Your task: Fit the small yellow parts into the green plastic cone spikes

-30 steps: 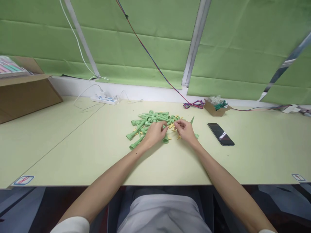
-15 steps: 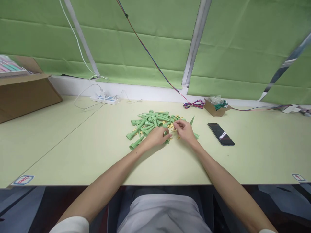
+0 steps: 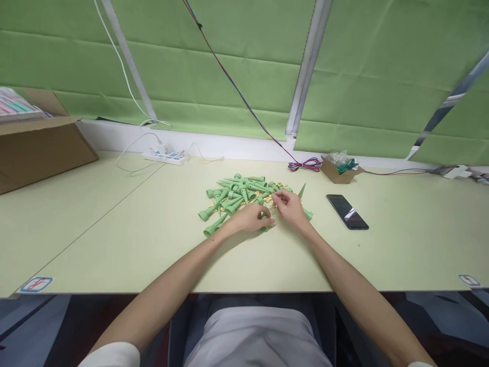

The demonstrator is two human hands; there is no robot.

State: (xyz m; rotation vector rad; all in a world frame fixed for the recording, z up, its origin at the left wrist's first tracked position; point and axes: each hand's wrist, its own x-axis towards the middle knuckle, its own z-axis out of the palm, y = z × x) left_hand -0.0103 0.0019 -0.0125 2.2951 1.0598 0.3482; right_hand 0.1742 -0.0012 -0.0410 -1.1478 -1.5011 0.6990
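Note:
A heap of green plastic spikes (image 3: 232, 196), pointed at one end and with a wide round socket at the other, lies mid-table. Small yellow pieces (image 3: 268, 198) are scattered among them. At the heap's near edge, my left hand (image 3: 250, 218) curls round a green spike (image 3: 264, 229); most of it is hidden by the fingers. Just right of it, my right hand (image 3: 290, 206) pinches thumb and forefinger together over the yellow pieces. What sits between those fingertips is too small to make out. More green parts (image 3: 307, 214) show beside the right hand.
A black phone (image 3: 347, 211) lies to the right. Behind it stand a small cardboard box (image 3: 339, 177) with plastic wrap and a coiled red-blue cable (image 3: 304, 164). A white power strip (image 3: 168, 156) and a large carton (image 3: 42, 148) are at the left.
My left hand has shifted slightly toward me and to the right, the green spike moving along with it. My right hand has stayed almost in place, still pinched.

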